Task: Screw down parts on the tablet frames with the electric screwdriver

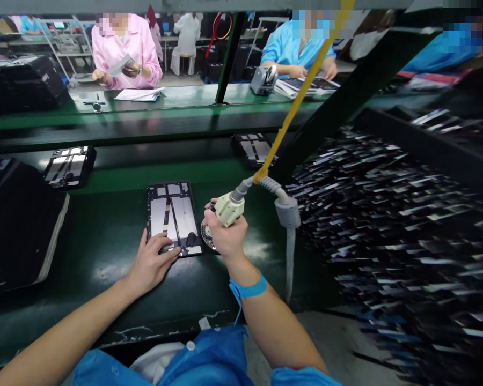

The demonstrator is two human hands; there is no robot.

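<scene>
An opened tablet with its inner parts showing lies on the green bench before me. My left hand rests on its lower left part, fingers stretched out over the edge and the lower board. In my right hand is a pale electric screwdriver, gripped upright just right of the tablet. A grey cable runs from its top, and a yellow cord is attached there. Below the screwdriver is a round metal dish, partly covered by my hand. The screwdriver's tip is hidden.
Two more opened tablets lie farther back, one at left and one at right. A dark stack stands at left. Racks of thin dark panels fill the right. A slanted dark beam crosses there. People sit across the bench.
</scene>
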